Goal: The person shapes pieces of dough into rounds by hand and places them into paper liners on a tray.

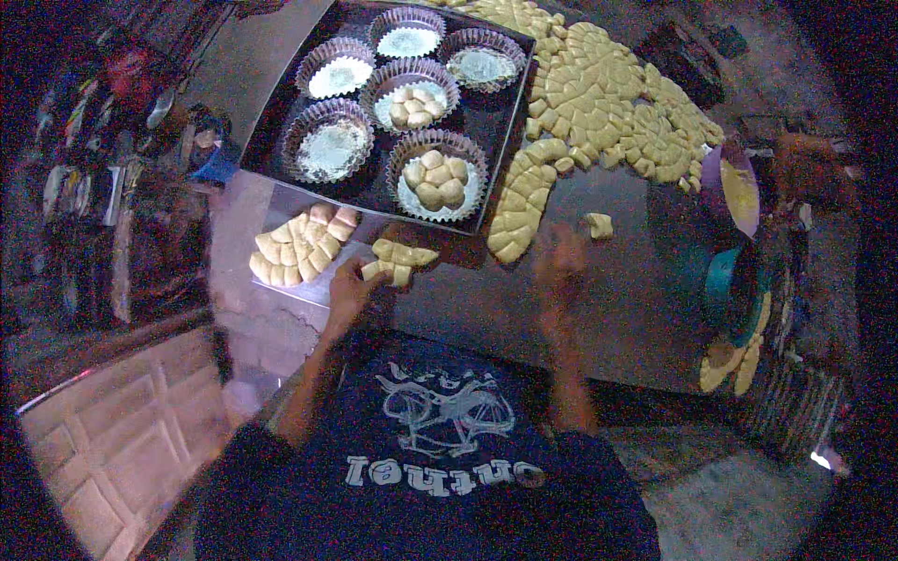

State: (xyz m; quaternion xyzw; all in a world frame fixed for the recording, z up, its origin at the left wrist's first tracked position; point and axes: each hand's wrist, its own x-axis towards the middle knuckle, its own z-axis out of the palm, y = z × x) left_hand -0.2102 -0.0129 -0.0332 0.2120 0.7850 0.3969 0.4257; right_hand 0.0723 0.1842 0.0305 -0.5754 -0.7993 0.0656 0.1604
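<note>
Cut dough [589,84] on dark worktop [645,313]; grey floor [734,496], dimly lit

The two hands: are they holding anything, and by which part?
The left hand touches the small dough cluster at its left end; grip unclear. The right hand is too blurred to tell.

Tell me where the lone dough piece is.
In the head view, the lone dough piece lies right of centre on the tabletop, just right of the right hand and below the spread of cut dough.
</note>
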